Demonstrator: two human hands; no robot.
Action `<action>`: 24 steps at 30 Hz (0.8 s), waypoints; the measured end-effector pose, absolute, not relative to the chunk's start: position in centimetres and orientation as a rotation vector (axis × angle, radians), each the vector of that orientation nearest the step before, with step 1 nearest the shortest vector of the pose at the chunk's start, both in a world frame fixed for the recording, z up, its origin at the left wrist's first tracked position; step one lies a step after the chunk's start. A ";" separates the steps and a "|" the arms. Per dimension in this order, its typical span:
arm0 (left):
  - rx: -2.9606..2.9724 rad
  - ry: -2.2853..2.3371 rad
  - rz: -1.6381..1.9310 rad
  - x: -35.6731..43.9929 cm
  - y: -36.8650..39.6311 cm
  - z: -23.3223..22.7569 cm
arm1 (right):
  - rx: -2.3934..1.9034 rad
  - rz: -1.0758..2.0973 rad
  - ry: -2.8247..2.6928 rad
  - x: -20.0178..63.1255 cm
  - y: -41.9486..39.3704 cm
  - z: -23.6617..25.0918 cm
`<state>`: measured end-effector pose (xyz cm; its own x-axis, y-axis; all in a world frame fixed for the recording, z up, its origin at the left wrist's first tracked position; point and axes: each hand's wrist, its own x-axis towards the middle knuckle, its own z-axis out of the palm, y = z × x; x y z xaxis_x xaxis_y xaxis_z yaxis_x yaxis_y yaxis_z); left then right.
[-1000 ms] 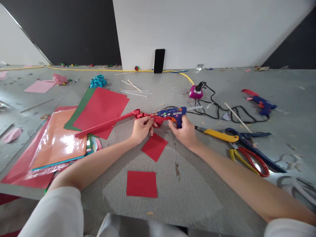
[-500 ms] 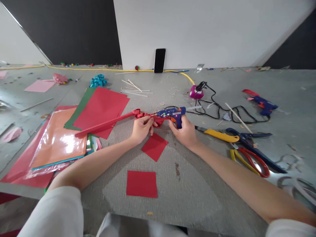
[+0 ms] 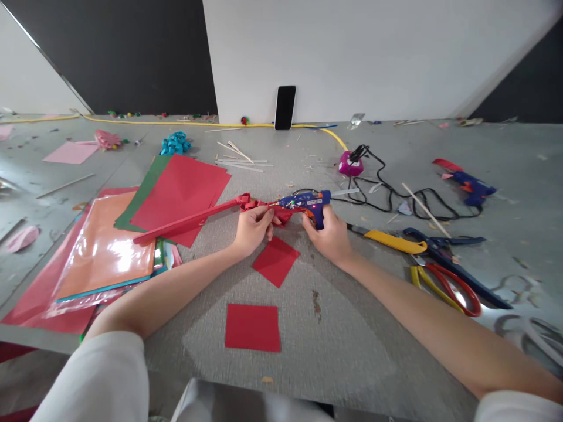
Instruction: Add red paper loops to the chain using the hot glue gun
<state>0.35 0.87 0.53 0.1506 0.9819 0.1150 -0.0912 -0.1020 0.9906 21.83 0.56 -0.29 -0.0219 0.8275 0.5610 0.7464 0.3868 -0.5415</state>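
My left hand (image 3: 251,230) pinches a folded red paper piece (image 3: 246,203) whose long red strip (image 3: 185,221) runs off to the left over the paper stacks. My right hand (image 3: 329,235) grips a blue hot glue gun (image 3: 308,202), its nozzle pointing left at the red paper near my left fingers. A glue stick pokes out of the gun's back end. Two red paper squares lie on the grey table, one (image 3: 275,261) just below my hands and one (image 3: 253,327) nearer to me.
Red and green sheets (image 3: 180,190) and a wrapped orange paper pack (image 3: 103,249) lie at the left. A yellow utility knife (image 3: 389,239), blue scissors (image 3: 453,249), red scissors (image 3: 448,287), a second glue gun (image 3: 466,184), black cables and a phone (image 3: 285,108) against the wall.
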 end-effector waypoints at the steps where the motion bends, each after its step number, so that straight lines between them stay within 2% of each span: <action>1: 1.292 0.976 1.213 0.4 0.9 0.6 | -1.376 0.122 -1.780 21.8 0.6 -0.3; 24: 1.220 1.003 1.313 0.6 0.7 1.1 | -1.397 0.080 -1.756 22.2 0.9 -0.8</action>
<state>0.57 0.69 1.09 0.0526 0.9910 0.1233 -0.1417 -0.1148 0.9832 22.24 0.86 -0.83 0.0039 0.8181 0.5751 0.7627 0.3695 -0.5308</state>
